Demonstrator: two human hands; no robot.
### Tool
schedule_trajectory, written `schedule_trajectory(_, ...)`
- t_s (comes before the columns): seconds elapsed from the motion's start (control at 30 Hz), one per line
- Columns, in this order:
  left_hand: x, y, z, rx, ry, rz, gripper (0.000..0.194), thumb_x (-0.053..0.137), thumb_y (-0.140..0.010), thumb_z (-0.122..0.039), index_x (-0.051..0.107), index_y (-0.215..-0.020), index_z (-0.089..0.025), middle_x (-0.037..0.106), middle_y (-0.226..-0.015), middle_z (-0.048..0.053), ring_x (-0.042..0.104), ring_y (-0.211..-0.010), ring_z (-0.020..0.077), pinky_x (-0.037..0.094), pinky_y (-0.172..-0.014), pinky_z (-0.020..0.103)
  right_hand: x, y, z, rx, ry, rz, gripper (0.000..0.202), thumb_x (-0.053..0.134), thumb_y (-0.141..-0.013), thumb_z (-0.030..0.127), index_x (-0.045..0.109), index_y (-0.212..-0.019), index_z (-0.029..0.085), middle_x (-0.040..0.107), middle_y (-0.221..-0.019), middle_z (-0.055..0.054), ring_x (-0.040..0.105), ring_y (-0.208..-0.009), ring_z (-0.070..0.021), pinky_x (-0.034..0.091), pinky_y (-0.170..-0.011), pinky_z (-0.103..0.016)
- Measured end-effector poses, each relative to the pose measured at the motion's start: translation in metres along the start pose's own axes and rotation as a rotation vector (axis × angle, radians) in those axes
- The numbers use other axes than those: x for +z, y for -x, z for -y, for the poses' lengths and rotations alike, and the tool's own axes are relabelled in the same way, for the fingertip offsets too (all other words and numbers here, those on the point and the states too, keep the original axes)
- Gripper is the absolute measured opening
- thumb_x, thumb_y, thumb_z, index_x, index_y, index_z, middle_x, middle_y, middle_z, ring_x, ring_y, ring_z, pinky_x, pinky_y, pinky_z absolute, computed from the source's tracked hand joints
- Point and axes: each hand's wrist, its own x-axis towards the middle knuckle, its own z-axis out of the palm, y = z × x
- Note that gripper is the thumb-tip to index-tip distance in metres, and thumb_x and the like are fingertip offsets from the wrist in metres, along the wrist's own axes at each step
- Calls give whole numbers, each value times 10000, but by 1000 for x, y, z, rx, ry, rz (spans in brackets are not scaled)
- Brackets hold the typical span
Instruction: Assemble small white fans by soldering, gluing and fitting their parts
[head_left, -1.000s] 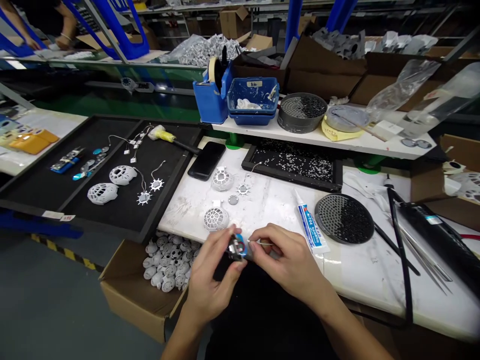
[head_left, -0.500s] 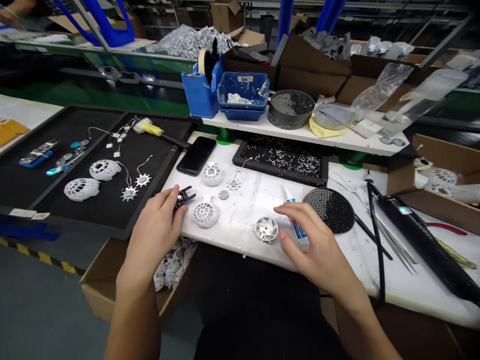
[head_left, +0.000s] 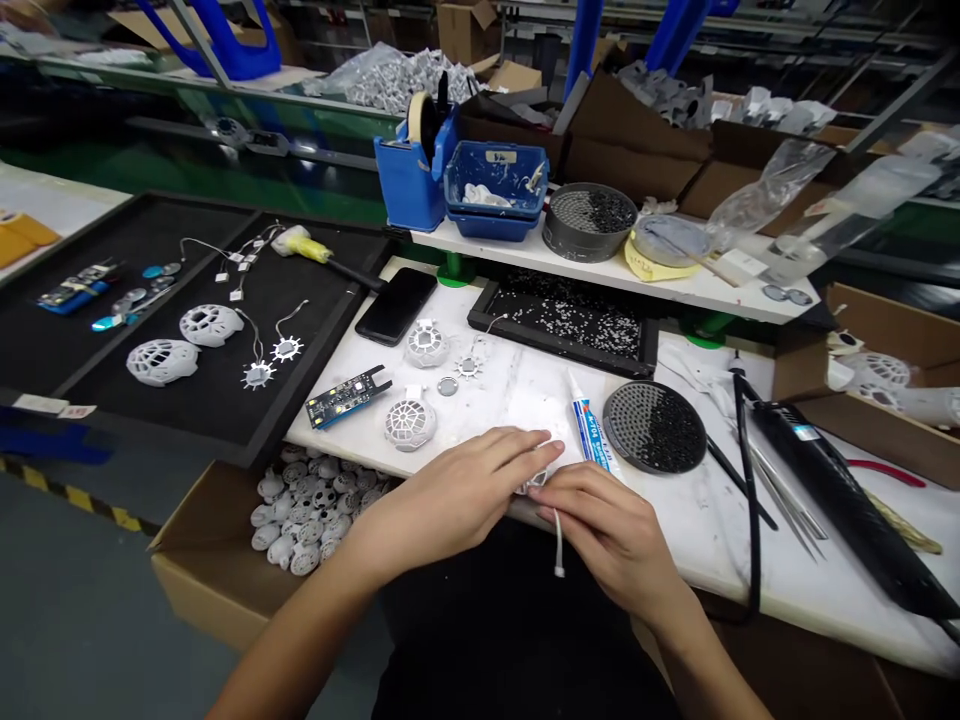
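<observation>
My left hand [head_left: 472, 490] reaches over a small round white plastic part [head_left: 534, 482] at the bench's front edge, its fingers closed along the part's far side. From the right, my right hand [head_left: 611, 530] pinches the same part, which the fingers mostly cover. A short white cable [head_left: 558, 545] with a small connector hangs down below the right fingers. Just beyond that hand lies a blue-and-white glue tube [head_left: 591, 430]. Left of the hands are a white lattice shell [head_left: 410, 424] and a narrow circuit board [head_left: 346, 398] with a forked end.
A phone [head_left: 397, 306] and another white shell [head_left: 427, 343] lie farther back. A round dish of black bits [head_left: 655, 426] stands right of the glue. Tweezers [head_left: 787, 490] and a black cylindrical tool [head_left: 847, 500] lie at right. An open carton [head_left: 202, 560] of white shells sits below left.
My left hand has let go of the circuit board, now lying on the bench, and moved right to the round part. My right hand has closed on that part; a cable now hangs down.
</observation>
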Motion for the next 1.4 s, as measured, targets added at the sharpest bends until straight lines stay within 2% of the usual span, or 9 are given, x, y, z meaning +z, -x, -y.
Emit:
schedule_trajectory(0.2, 11, -8, -2, -109, 185, -101, 569, 710, -882, -157, 573, -1427, -246, 648, -1314, 106, 661, -1208, 268, 567, -1005, 382, -9, 19, 3, -39, -114, -112, 478, 684, -931, -30, 723, -1314, 252, 766, -1109, -58, 706, -1034, -212, 589, -877, -389)
schedule_trajectory(0.4, 23, -14, -16, -219, 235, -218, 442, 696, -869, -169, 551, -1281, -228, 681, -1194, 59, 683, -1072, 229, 534, -934, 348, -10, 29, 3, 0, -259, -256, 466, 646, -935, -34, 758, -1275, 264, 801, -1036, -43, 726, -967, -218, 606, -836, -406)
schedule_trajectory(0.57, 28, -20, -18, -209, 276, -288, 458, 733, -845, -173, 562, -1267, -226, 678, -1165, 34, 681, -1048, 206, 522, -935, 318, -14, 35, 1, -47, -276, -206, 465, 657, -940, -1, 748, -1314, 260, 804, -1062, -73, 735, -976, -243, 624, -813, -429)
schedule_trajectory(0.63, 27, -19, -20, -229, 334, -306, 450, 731, -840, -157, 579, -1255, -243, 678, -1157, 25, 671, -1039, 206, 523, -925, 314, -13, 37, 0, 2, -273, -259, 446, 650, -948, 3, 757, -1287, 271, 804, -1030, -67, 741, -949, -240, 623, -804, -425)
schedule_trajectory(0.73, 29, -15, -25, -317, 534, -374, 406, 741, -875, -202, 591, -1245, -276, 670, -1098, 18, 649, -931, 191, 527, -807, 292, -9, 38, 1, 144, -278, -391, 388, 648, -963, 15, 778, -1215, 280, 803, -964, -44, 749, -895, -211, 614, -782, -376)
schedule_trajectory(0.87, 41, -11, -33, -357, 1031, -412, 479, 798, -893, -350, 548, -1299, -296, 649, -924, 8, 591, -732, 153, 494, -661, 267, -8, 36, 5, 230, -248, -405, 249, 712, -955, 84, 796, -1121, 249, 790, -923, -36, 736, -835, -183, 589, -729, -323)
schedule_trajectory(1.03, 55, -12, -45, -381, 1470, -449, 397, 643, -966, -474, 576, -1300, -270, 729, -976, 68, 714, -885, 243, 593, -838, 398, -24, 40, 8, 223, -44, -401, 147, 708, -960, 126, 779, -1054, 213, 748, -857, -22, 682, -787, -157, 536, -712, -301)
schedule_trajectory(1.2, 67, 2, -51, -566, 1446, -444, 394, 731, -948, -423, 661, -1302, -262, 789, -1143, 97, 750, -1123, 303, 562, -1059, 467, -41, 63, 8, 244, 99, -368, 134, 683, -990, 158, 762, -1080, 217, 718, -872, -23, 655, -795, -158, 522, -727, -302)
schedule_trajectory(1.4, 91, 21, -62, -379, 1413, -383, 407, 790, -913, -409, 745, -1281, -240, 798, -1163, 130, 761, -1074, 314, 615, -942, 436, -47, 90, 18, 312, 79, -265, 126, 635, -1045, 242, 752, -1088, 228, 723, -896, -35, 675, -810, -172, 532, -742, -307)
